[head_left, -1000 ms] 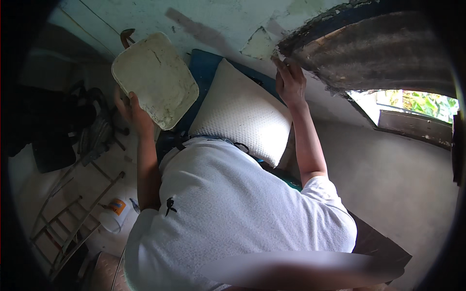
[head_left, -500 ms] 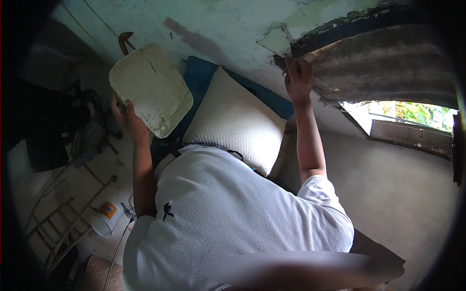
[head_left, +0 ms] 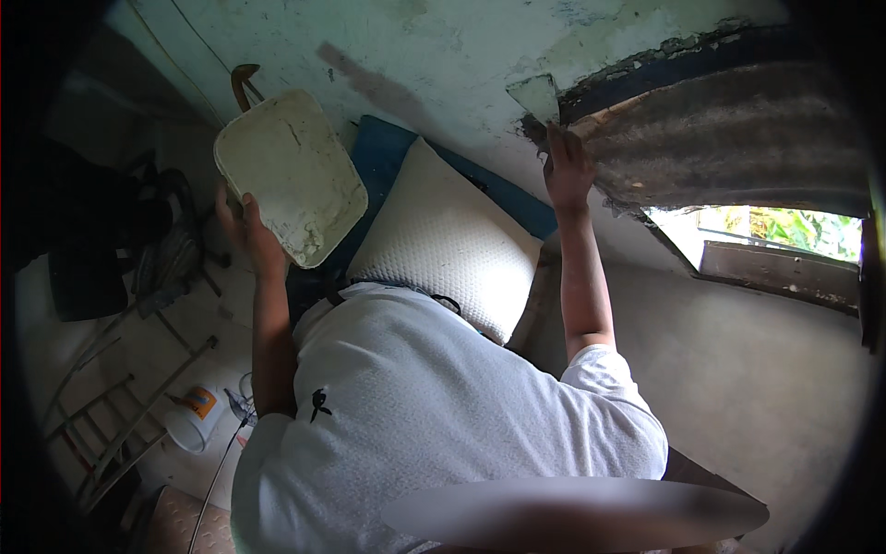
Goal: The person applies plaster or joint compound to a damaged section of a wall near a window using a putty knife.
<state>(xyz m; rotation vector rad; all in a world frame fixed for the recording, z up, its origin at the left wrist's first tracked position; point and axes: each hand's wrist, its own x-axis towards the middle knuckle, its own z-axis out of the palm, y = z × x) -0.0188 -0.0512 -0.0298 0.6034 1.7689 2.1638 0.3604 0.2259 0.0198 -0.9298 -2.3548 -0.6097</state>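
Lower in view than a second earlier, the left hand (head_left: 253, 233) gripped a cream, rounded-square tub (head_left: 288, 166), whitish paste (head_left: 315, 242) clumped near its bottom corner. Partly curled beside the brown corrugated sheet (head_left: 720, 129), the right hand (head_left: 568, 174) held nothing I could make out for certain. Farther left was a white bucket (head_left: 190, 432), contents hidden.

I was in a rough room, perhaps in a home under repair: the green wall (head_left: 452, 55) had broken plaster (head_left: 533, 127), 1 ladder (head_left: 180, 377) and 1 white bucket (head_left: 190, 430) were at my left, and leaves (head_left: 801, 227) showed beneath a corrugated sheet (head_left: 729, 138).
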